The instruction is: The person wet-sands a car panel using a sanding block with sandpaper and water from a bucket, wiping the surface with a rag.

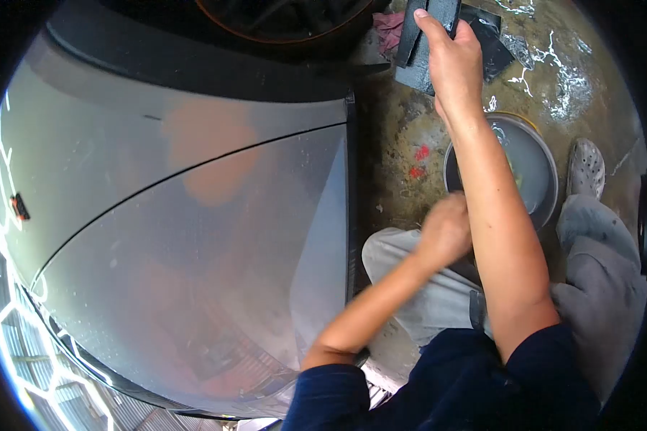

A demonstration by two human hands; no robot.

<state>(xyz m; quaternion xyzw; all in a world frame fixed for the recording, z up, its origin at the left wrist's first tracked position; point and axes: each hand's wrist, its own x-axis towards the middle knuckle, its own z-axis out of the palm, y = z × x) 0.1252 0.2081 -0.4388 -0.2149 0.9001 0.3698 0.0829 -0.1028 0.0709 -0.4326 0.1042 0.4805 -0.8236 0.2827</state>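
Note:
My right hand [459, 63] is closed around a dark flat block [438, 18] at the top, its thumb lying along the block. Below it, beside the right forearm, my left hand [447, 228] is curled and blurred by motion; whether anything is in its fingers cannot be made out. A round bucket [546, 169] of cloudy water stands partly behind the right forearm. Dark sheets [492, 47] lie on the floor under and beside the block. To the left is a grey car panel [216, 237] with a curved seam.
A wheel [287, 18] shows at the top, with a pink cloth [388, 32] on the wet floor [402, 129] near it. My knee [388, 255] is close to the panel's edge, and my shoe [586, 169] rests right of the bucket.

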